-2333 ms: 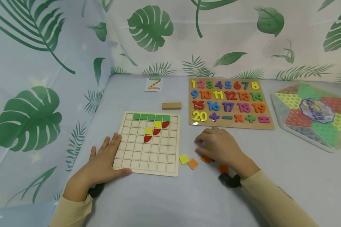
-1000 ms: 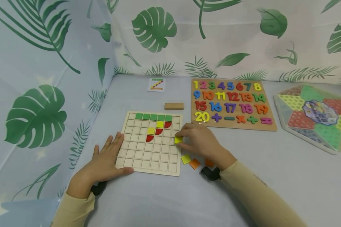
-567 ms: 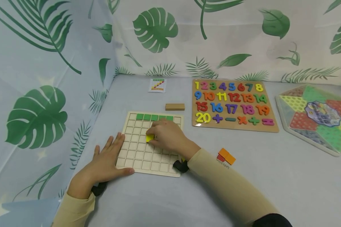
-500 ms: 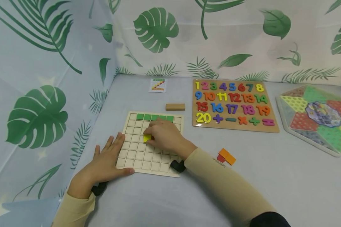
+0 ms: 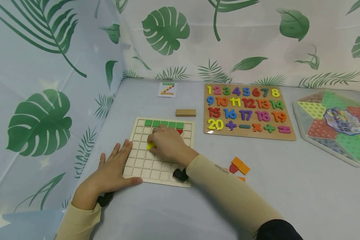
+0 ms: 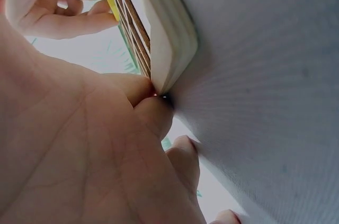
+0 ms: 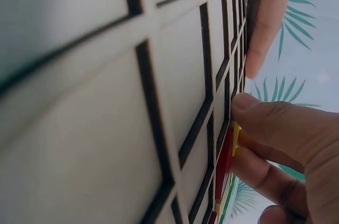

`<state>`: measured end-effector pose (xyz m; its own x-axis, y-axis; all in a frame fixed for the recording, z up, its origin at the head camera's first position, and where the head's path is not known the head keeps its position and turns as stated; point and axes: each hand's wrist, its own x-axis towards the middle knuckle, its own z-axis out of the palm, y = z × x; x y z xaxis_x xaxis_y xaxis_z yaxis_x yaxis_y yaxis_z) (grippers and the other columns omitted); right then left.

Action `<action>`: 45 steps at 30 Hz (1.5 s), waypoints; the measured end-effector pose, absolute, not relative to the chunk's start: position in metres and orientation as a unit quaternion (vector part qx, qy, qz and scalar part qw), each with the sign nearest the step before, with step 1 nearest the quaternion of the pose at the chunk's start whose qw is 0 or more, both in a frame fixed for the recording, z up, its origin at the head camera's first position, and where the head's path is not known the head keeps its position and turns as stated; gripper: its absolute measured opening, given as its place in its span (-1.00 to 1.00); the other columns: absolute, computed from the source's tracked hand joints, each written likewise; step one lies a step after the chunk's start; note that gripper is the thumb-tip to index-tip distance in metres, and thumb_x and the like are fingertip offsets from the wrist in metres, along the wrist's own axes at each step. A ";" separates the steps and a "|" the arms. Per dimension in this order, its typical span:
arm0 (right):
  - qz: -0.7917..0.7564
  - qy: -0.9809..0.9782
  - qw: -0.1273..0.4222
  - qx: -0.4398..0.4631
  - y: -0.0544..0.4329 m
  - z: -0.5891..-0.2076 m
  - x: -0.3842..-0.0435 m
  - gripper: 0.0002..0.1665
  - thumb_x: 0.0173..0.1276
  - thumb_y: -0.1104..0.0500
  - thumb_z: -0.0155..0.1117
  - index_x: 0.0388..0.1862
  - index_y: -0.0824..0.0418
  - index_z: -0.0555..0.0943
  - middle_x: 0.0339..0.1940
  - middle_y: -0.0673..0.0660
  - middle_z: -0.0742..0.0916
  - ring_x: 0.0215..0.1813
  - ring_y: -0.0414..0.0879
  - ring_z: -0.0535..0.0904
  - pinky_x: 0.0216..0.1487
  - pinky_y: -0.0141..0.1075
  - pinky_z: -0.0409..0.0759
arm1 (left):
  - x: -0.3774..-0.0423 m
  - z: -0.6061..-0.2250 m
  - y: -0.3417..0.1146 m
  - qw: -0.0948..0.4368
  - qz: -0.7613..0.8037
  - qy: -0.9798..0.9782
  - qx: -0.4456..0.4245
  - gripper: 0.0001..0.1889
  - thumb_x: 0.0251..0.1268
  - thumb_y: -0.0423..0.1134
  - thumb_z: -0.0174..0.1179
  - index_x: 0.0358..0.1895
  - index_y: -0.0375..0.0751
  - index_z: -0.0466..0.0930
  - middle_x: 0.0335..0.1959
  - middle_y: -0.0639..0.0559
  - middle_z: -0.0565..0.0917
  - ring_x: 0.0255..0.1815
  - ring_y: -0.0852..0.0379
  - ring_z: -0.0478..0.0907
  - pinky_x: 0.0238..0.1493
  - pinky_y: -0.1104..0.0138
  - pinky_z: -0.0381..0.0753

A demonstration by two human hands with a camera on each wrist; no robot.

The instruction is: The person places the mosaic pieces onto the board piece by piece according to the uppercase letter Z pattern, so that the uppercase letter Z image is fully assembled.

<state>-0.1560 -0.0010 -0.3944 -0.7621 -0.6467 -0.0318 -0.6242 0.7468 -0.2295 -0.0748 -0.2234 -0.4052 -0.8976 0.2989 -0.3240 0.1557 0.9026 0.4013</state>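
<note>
A square wooden grid board lies on the table with a row of green tiles near its far edge. The right hand reaches over the board and pinches a yellow square tile between thumb and fingers. In the right wrist view, that yellow tile is at the grid beside a red quarter-round tile. Another red piece peeks out behind the hand, which hides the other coloured pieces. With fingers spread, the left hand rests against the board's left edge, thumb at the near corner.
Orange tiles and a red piece lie beside the right sleeve, partly covered. Behind the board are a wooden block and a pattern card. A number puzzle and a hexagonal game box stand farther right.
The right hand picked a yellow tile from the loose pieces at right and carried it left onto the board, sliding slightly further left lately. The left hand keeps its place at the board.
</note>
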 end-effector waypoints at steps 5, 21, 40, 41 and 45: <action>-0.103 0.936 0.058 -0.332 0.000 -0.395 -0.157 -0.76 0.34 -0.06 0.51 -0.10 -0.01 0.80 -0.13 -0.04 0.77 -0.10 -0.07 0.56 -0.06 -0.21 0.62 | -0.075 -0.405 -0.222 0.192 0.184 0.957 0.119 0.39 0.05 0.52 0.34 0.73 -0.15 -0.28 0.76 -0.17 -0.16 0.74 -0.41 -0.24 0.42 -0.61 -0.24; -0.199 0.920 0.055 -0.335 0.048 -0.383 -0.143 -0.63 0.34 -0.06 0.51 0.08 0.00 0.80 0.05 -0.05 0.81 0.19 -0.06 0.65 0.29 -0.14 0.61 | -0.076 -0.405 -0.221 0.189 0.183 0.958 0.113 0.40 0.04 0.52 0.35 0.73 -0.14 -0.29 0.77 -0.16 -0.17 0.74 -0.40 -0.24 0.41 -0.62 -0.23; -0.251 0.923 0.002 -0.290 0.135 -0.385 -0.098 -0.65 0.28 -0.01 0.57 0.03 0.02 0.81 -0.03 -0.08 0.81 0.08 -0.11 0.65 0.19 -0.11 0.65 | -0.072 -0.407 -0.221 0.190 0.196 0.955 0.119 0.43 0.00 0.56 0.33 0.73 -0.14 -0.31 0.76 -0.19 -0.17 0.73 -0.44 -0.24 0.39 -0.62 -0.27; -0.253 0.924 0.000 -0.287 0.140 -0.384 -0.097 -0.65 0.28 0.00 0.57 0.02 0.02 0.81 -0.03 -0.07 0.81 0.08 -0.11 0.65 0.18 -0.11 0.65 | -0.071 -0.407 -0.221 0.191 0.197 0.954 0.119 0.43 0.00 0.55 0.34 0.73 -0.14 -0.30 0.76 -0.19 -0.17 0.73 -0.44 -0.24 0.39 -0.62 -0.27; -0.253 0.925 -0.008 -0.283 0.155 -0.388 -0.093 -0.67 0.26 0.03 0.59 -0.01 0.04 0.81 -0.06 -0.05 0.82 0.06 -0.09 0.68 0.21 -0.07 0.66 | -0.069 -0.407 -0.221 0.191 0.198 0.954 0.118 0.43 0.00 0.55 0.34 0.73 -0.14 -0.30 0.76 -0.19 -0.17 0.73 -0.44 -0.23 0.37 -0.62 -0.26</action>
<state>-0.0927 0.1551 -0.3876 -0.8400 -0.5188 0.1585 -0.5272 0.7117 -0.4643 -0.0692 -0.2212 -0.4073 -0.8996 0.3002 -0.3171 0.1493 0.8939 0.4226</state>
